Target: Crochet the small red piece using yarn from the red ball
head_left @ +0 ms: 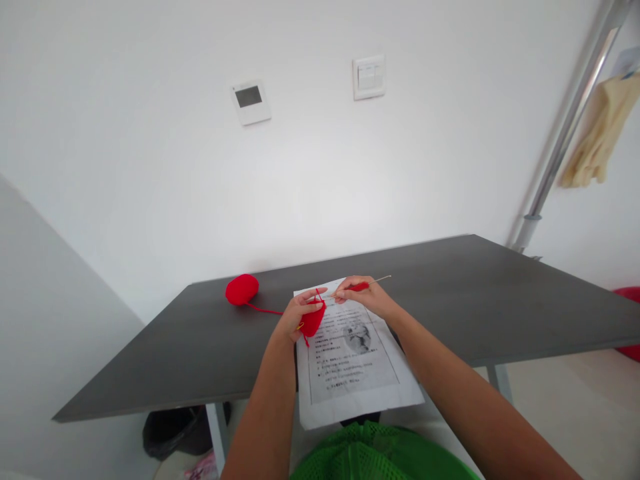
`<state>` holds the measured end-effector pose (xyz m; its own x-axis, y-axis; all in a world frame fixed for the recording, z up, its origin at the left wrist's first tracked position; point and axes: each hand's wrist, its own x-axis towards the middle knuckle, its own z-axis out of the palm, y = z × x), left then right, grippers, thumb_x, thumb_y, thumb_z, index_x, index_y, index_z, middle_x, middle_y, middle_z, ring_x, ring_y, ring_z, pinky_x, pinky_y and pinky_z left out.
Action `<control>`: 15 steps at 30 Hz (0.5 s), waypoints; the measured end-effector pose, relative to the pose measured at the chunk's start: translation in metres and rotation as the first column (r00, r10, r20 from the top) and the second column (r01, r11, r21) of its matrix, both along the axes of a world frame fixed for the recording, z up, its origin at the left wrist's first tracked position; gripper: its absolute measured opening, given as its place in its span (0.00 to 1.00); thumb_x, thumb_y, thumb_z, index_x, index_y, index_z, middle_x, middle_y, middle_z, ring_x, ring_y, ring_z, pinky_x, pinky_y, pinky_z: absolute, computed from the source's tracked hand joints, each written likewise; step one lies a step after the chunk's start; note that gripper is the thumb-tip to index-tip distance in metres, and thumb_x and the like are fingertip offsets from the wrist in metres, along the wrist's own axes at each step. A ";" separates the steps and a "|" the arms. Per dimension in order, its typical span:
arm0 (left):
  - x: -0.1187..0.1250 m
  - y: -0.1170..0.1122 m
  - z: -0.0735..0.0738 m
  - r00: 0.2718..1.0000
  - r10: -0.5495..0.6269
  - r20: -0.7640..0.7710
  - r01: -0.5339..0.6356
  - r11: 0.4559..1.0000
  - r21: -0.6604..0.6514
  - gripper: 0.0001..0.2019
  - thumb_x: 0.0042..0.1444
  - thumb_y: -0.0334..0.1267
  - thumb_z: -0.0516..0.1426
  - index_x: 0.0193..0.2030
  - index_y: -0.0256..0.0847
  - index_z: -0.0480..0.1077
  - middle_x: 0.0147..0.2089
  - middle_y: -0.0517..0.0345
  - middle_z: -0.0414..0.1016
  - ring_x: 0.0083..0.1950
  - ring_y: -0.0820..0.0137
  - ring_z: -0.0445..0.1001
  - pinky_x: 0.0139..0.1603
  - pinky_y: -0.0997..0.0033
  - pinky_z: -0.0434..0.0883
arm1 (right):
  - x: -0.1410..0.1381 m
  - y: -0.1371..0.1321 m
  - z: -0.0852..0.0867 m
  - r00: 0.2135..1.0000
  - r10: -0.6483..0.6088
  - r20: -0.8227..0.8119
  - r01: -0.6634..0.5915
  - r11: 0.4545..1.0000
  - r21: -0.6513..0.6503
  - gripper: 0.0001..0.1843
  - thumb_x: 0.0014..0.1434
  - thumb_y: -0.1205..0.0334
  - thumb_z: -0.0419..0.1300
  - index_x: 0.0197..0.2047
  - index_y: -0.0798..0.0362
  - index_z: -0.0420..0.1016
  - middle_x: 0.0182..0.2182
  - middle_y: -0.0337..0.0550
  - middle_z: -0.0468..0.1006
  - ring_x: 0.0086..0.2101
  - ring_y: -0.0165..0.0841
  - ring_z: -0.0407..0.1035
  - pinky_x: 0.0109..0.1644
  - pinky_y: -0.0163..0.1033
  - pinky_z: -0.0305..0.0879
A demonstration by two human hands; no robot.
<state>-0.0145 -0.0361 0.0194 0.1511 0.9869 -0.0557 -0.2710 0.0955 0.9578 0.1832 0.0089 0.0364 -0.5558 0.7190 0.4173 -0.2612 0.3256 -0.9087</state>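
My left hand (296, 313) pinches a small red crocheted piece (313, 321), with a yellow stitch marker (300, 326) at its lower left edge. In my right hand (363, 294) is a crochet hook (360, 287) with a red grip; its thin shaft sticks out past the hand at both ends. The hook's left tip is close to the piece's top edge, by a strand of red yarn near my left fingers. From a red yarn ball (242, 290) on the left of the table, a strand (265, 310) leads to my left hand.
A printed sheet (357, 373) with a picture lies under my hands and overhangs the front edge of the dark grey table (445, 300). A white wall stands behind. A black-lined bin (175, 430) is below left; gloves (597, 137) hang at right.
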 end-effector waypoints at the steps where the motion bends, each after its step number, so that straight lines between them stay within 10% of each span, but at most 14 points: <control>1: -0.001 0.000 -0.001 1.000 -0.016 0.014 0.016 1.000 0.005 0.29 0.39 0.31 0.64 0.51 0.32 0.67 0.25 0.56 0.73 0.24 0.75 0.68 0.25 0.76 0.62 | 0.000 0.000 0.000 1.000 0.006 0.003 -0.006 1.000 0.004 0.11 0.48 0.57 0.65 0.31 0.57 0.78 0.26 0.44 0.79 0.29 0.32 0.73 0.37 0.38 0.70; 15: -0.004 0.002 -0.008 0.974 -0.177 0.144 0.165 0.982 0.092 0.23 0.40 0.32 0.62 0.47 0.33 0.71 0.23 0.56 0.70 0.23 0.75 0.64 0.26 0.74 0.59 | 0.002 0.001 -0.002 0.995 0.084 -0.052 -0.084 0.996 -0.007 0.09 0.50 0.59 0.64 0.32 0.57 0.77 0.29 0.45 0.79 0.30 0.32 0.74 0.38 0.39 0.70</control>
